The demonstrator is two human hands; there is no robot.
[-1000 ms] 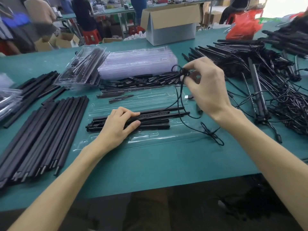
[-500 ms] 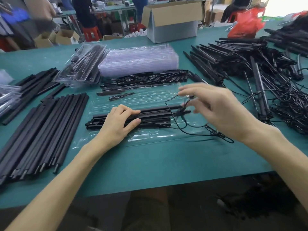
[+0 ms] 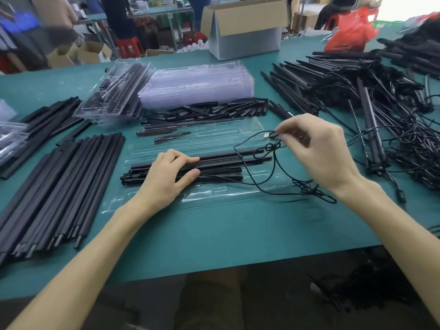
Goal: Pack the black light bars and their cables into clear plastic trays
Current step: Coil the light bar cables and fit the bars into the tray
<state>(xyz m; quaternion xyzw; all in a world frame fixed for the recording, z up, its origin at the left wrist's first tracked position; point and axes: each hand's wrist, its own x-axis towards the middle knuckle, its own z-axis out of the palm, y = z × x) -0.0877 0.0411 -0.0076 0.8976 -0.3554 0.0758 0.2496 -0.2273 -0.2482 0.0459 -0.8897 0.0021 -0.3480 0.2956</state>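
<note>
Several black light bars (image 3: 221,160) bundled lengthwise in the clear tray (image 3: 207,194), pinned under the left hand (image 3: 166,177), fingers (image 3: 185,160) nearly straight and pressing flat, thumb along the near edge. Right hand (image 3: 319,153) raised just past the bars' right end, fingertips (image 3: 285,128) pinched on the thin cable (image 3: 273,147) close to a small plug, probably; too blurred to be sure. Keep the left palm down to hold the bundle seated; gather the slack loops trailing onto the table (image 3: 214,234) into a tight coil before lowering into the tray.
</note>
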